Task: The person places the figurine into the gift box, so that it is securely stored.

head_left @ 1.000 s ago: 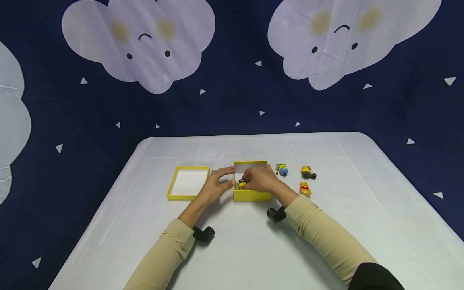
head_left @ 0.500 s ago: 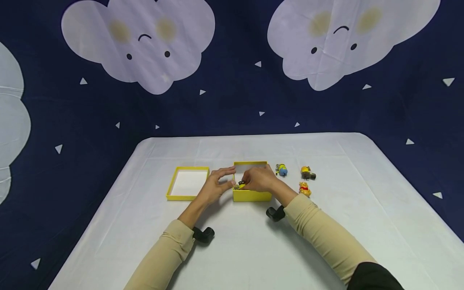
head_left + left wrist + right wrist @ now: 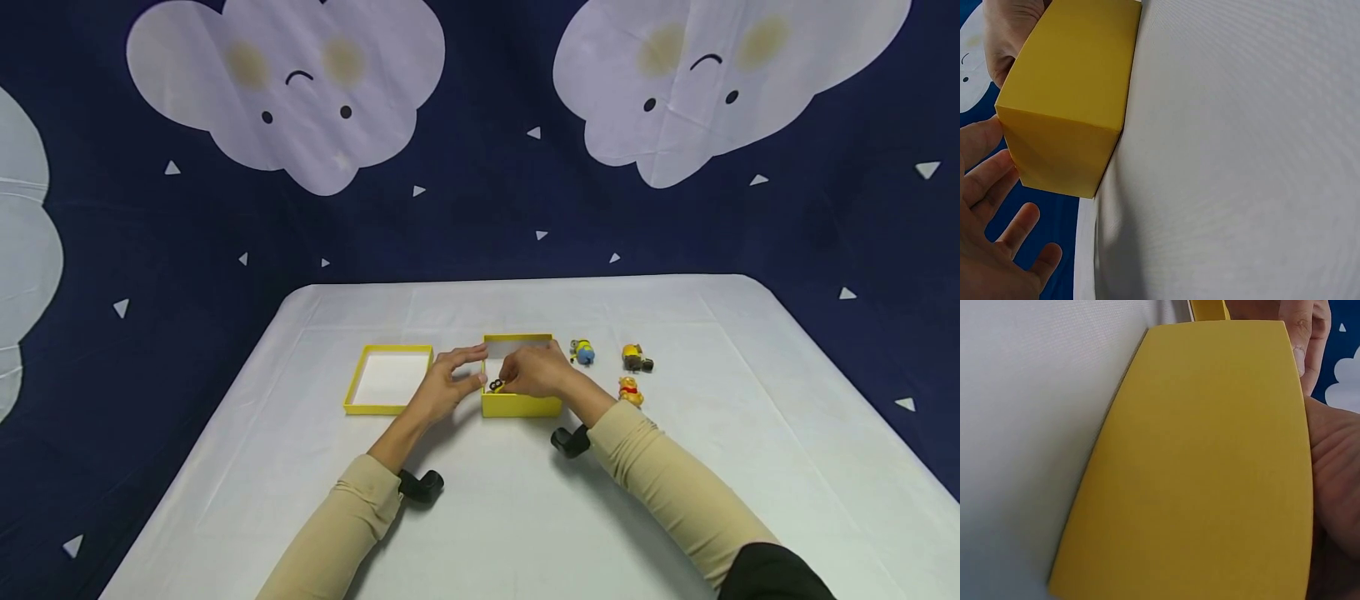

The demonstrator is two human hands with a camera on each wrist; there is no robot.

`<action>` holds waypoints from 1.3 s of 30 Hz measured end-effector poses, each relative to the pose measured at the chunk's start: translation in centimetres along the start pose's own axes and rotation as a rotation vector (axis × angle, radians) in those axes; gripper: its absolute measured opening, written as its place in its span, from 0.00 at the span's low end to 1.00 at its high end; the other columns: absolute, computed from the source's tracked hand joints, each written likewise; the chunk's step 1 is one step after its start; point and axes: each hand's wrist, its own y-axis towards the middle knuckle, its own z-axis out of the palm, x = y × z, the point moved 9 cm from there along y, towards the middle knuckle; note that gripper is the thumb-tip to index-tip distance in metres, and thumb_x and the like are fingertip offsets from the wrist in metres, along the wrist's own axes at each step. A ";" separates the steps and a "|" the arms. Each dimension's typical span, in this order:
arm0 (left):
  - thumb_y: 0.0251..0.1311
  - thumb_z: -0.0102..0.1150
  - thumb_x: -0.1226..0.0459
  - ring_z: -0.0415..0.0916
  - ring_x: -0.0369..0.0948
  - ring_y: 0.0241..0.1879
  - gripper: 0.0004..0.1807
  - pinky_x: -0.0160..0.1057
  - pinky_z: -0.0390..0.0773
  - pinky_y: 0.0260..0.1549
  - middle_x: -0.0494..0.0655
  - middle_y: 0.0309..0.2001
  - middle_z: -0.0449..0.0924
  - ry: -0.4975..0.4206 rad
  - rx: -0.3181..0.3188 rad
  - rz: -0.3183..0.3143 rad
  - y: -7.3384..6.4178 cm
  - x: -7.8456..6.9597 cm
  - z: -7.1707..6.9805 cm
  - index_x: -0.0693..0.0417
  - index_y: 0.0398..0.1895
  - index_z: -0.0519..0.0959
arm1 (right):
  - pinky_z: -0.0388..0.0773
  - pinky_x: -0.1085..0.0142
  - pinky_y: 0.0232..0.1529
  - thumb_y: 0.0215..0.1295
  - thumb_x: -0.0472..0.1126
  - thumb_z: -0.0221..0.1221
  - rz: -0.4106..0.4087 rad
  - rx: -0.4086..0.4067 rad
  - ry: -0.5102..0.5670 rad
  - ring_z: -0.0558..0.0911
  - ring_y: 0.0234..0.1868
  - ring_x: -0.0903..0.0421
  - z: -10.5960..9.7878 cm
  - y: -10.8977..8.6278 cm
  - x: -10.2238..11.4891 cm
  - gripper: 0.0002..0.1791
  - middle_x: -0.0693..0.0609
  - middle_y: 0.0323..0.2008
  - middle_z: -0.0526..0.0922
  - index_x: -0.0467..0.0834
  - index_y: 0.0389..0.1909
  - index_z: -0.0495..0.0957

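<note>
In the head view an uncovered yellow box (image 3: 521, 406) stands at the middle of the white table. My right hand (image 3: 536, 371) reaches down into it, its fingertips pinching a small yellow toy figure (image 3: 497, 386) with black-rimmed eyes near the left wall. Much of the figure is hidden by the hand and the box. On the left side, my left hand (image 3: 447, 385) touches the box's rim with spread, fairly straight fingers (image 3: 985, 178). Both wrist views show mainly the box's outer walls, which block the inside.
A shallow yellow-edged lid (image 3: 375, 409) lies left of the box. To the right are a blue-and-yellow toy figure (image 3: 582, 352), a yellow-and-brown one (image 3: 637, 358) and a Winnie-the-Pooh figure (image 3: 631, 391). A dark blue cloud-print cloth (image 3: 480, 217) hangs behind the table.
The toy figure in my right hand has turned and sunk lower in the box's left side. My left hand has stayed at the rim.
</note>
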 end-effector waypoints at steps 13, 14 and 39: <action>0.60 0.59 0.66 0.60 0.46 0.64 0.22 0.55 0.60 0.65 0.43 0.65 0.70 0.003 -0.002 0.008 -0.1 -0.2 -0.1 0.59 0.59 0.74 | 0.57 0.44 0.62 0.58 0.52 0.63 -0.006 0.005 0.013 0.82 0.47 0.58 0.0 0.0 0.0 0.12 0.61 0.40 0.87 0.54 0.41 0.84; 0.60 0.59 0.65 0.60 0.46 0.64 0.22 0.54 0.60 0.65 0.43 0.65 0.70 0.002 -0.002 0.007 0.0 -0.2 -0.1 0.59 0.59 0.74 | 0.57 0.44 0.62 0.58 0.53 0.63 -0.002 0.005 0.016 0.82 0.47 0.57 0.0 0.0 0.0 0.13 0.60 0.40 0.87 0.53 0.42 0.83; 0.60 0.59 0.65 0.57 0.48 0.67 0.24 0.56 0.57 0.68 0.47 0.67 0.67 -0.011 0.004 -0.026 -0.1 0.2 0.1 0.59 0.60 0.73 | 0.52 0.44 0.64 0.53 0.52 0.67 -0.044 -0.097 0.242 0.80 0.54 0.52 -0.6 -0.6 -1.0 0.26 0.57 0.42 0.87 0.45 0.52 0.78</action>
